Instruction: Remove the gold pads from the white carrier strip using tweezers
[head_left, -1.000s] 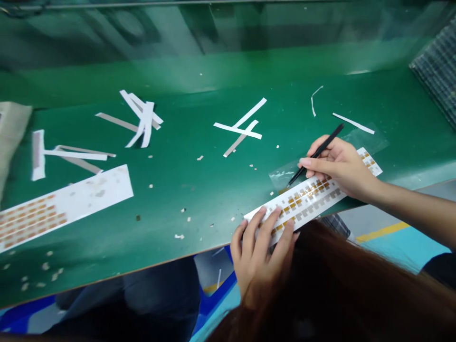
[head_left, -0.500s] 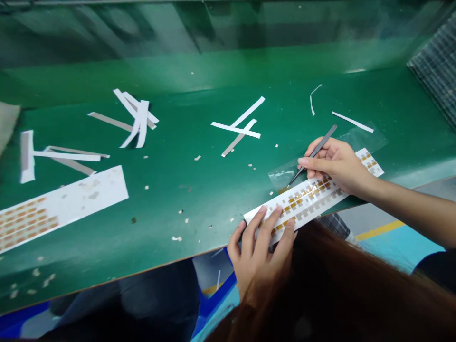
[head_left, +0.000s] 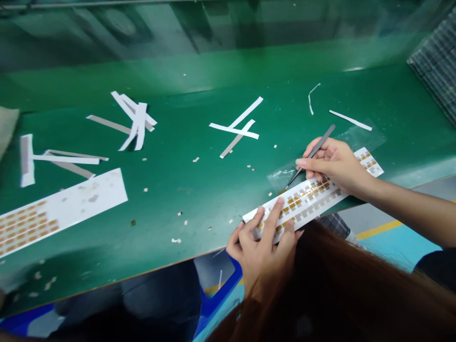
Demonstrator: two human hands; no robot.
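My left hand (head_left: 267, 247) holds the near end of a long white sheet (head_left: 309, 213) with its fingers spread across the top. Rows of small amber and grey patches run along this sheet. My right hand (head_left: 333, 166) pinches dark tweezers (head_left: 322, 141) above the far part of the sheet. The tweezers' tips point down at the sheet's upper edge, by a clear film (head_left: 285, 175); whether a piece is between the tips is too small to tell. My right hand and forearm cover part of the patches.
Paper strips lie in loose piles at the left (head_left: 140, 126) and middle (head_left: 235, 127) of the green table (head_left: 171, 180). Another patched white sheet (head_left: 107, 187) lies at the left. Tiny scraps are scattered about. Dark hair hangs low in front. Checked cloth (head_left: 436, 76) is at the far right.
The fingers of my left hand have shifted and bent a little on the sheet. My right hand and the tweezers stay almost in place, with only a slight shift to the left.
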